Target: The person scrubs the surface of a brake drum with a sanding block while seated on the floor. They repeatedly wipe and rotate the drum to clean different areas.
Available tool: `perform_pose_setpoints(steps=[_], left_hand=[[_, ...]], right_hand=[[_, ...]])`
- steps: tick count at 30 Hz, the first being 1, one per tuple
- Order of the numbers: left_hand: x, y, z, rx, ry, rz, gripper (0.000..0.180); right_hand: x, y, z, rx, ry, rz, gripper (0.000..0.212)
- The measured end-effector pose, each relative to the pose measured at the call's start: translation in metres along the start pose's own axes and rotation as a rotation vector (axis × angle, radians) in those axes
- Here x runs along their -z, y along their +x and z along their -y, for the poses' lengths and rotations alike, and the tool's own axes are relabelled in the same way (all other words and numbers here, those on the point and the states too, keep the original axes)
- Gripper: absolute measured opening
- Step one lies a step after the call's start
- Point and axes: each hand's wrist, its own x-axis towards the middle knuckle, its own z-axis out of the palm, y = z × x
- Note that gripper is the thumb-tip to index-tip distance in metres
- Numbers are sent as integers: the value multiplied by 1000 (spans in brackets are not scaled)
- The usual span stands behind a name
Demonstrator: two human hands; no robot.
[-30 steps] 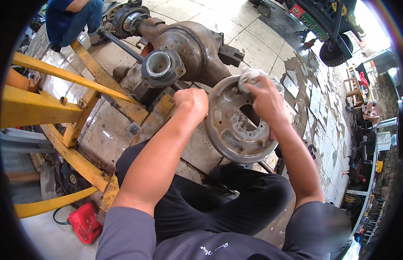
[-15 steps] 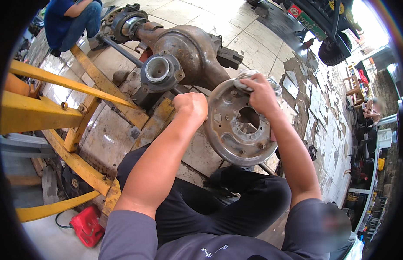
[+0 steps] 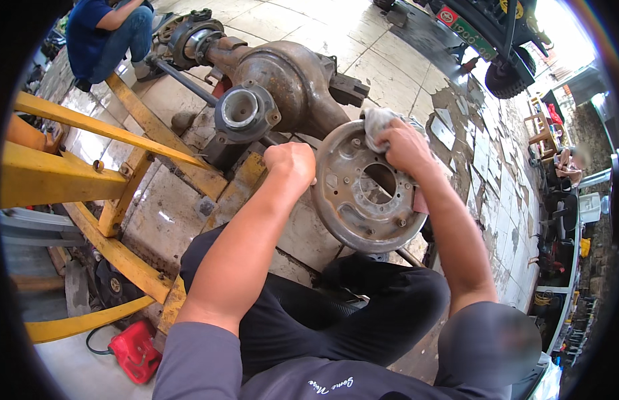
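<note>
A round, worn metal brake backing plate (image 3: 343, 212) with a large centre hole and smaller bolt holes stands tilted in front of me above my crossed legs. At its left rim my left hand (image 3: 291, 163) is closed on the edge, its fingertips mostly hidden. My right hand (image 3: 404, 145) presses a crumpled grey-white rag (image 3: 377, 125) against the plate's upper right rim, fingers bent over the cloth. A reddish flat piece (image 3: 420, 201) shows at the plate's right edge, below the right wrist.
Beyond the plate lies a rusty axle housing (image 3: 273, 70) with a flanged hub (image 3: 241, 110). A yellow steel frame (image 3: 63, 172) fills the left, with a red container (image 3: 134, 352) below. Another person (image 3: 113, 40) squats far left. Broken tiles (image 3: 479, 157) and a vehicle wheel (image 3: 509, 77) are right.
My right hand has shifted slightly right and down along the rim with the rag. More of the reddish piece shows. The left hand keeps its place on the plate.
</note>
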Motion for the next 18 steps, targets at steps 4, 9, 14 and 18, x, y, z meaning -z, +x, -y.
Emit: perform_pose_setpoints(steps=[4, 9, 14, 18], left_hand=[[-2, -1, 3, -11, -2, -52, 45], [1, 2, 1, -11, -11, 8, 46], [2, 4, -1, -20, 11, -9, 47], [1, 1, 1, -24, 25, -13, 47]], right_hand=[[-58, -10, 14, 109, 48, -350, 39], [-11, -20, -12, 137, 0, 154, 39], [12, 20, 12, 128, 253, -342, 38], [-35, 32, 58, 229, 115, -405, 33]])
